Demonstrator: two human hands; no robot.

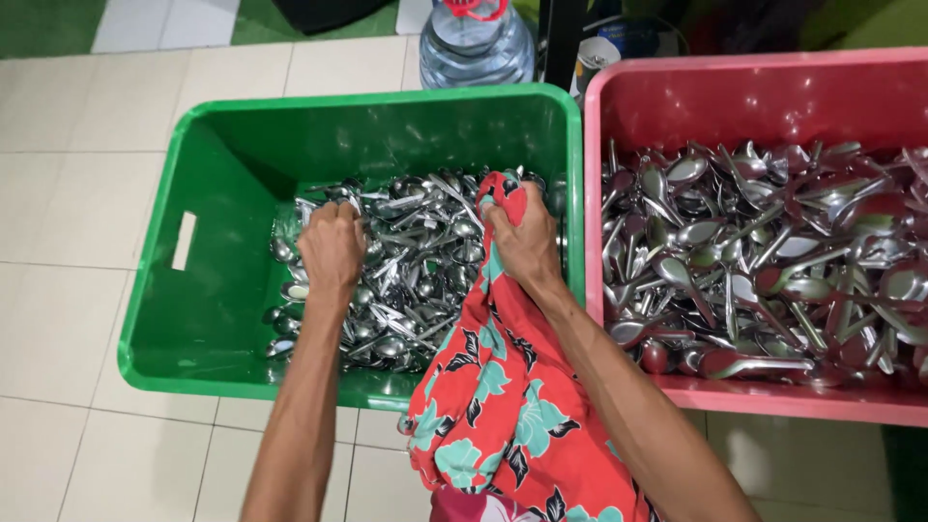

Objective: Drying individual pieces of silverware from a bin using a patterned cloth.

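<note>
Head view, looking down. Nearest the camera, a red cloth [512, 425] printed with teal and black leaves hangs from the lower edge of the frame up over the front rim of a green plastic crate [208, 280] that stands on a pale tiled floor [58, 319]. The right hand [524, 242] is closed in a fist around the upper end of this cloth, its fingers gripping the bunched fabric just above the heap of metal spoons [411, 271] that fills the right half of the crate; the cloth so held lies against the crate's right wall. The left hand [332, 249] is likewise closed, knuckles up, pressed down into the same heap near its left side; what its fingers enclose cannot be told, as the spoons beneath hide them. The left part of the crate's bottom is bare, and a slot handle shows in its left wall. Touching the green crate on its right stands a pink plastic crate [754, 92], holding a broader layer of larger metal spoons [773, 261]. Farthest away, behind the gap between the two crates, stands a clear water bottle [476, 43] with a red cap, beside a strip of green flooring.
</note>
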